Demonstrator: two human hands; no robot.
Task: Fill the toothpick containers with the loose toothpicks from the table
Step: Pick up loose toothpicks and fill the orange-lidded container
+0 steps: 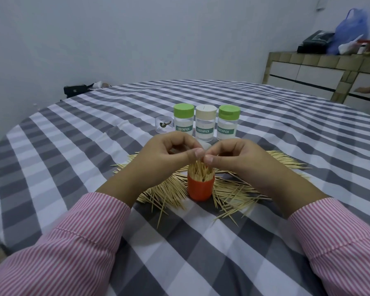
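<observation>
Both hands meet directly above the orange container (200, 188). Left hand (167, 154) and right hand (233, 155) are about equally near it; thumbs nearly touch over its mouth. The fingers (208, 159) of both hands are pinched together on the upper ends of the standing toothpicks (201, 170); how many are actually gripped cannot be told, since the tips are hidden behind the thumbs.

Key relation: the orange container sits straight below the fingers, open mouth up. The toothpicks in it stand near vertical, long axis pointing up into the pinch, ends well above the rim. Judgement: the step in hand is seating or levelling a bundle, so the next motion would be a short push down along that axis.

Container looks nearly full, with a small dark gap at the right side of the bundle.

Loose toothpicks (233, 192) lie flat on the checked worktop (73, 150), spread below and to both sides of the fingers, around the container base, mostly fanning outward. A large amount remains.

Beyond the fingers, three capped containers stand in a row: green-lidded (183, 122), cream-lidded (205, 123), green-lidded (228, 122). Contents hard to judge through the clear walls; they look empty. A small clear cup (163, 124) stands just left of the row.
</observation>
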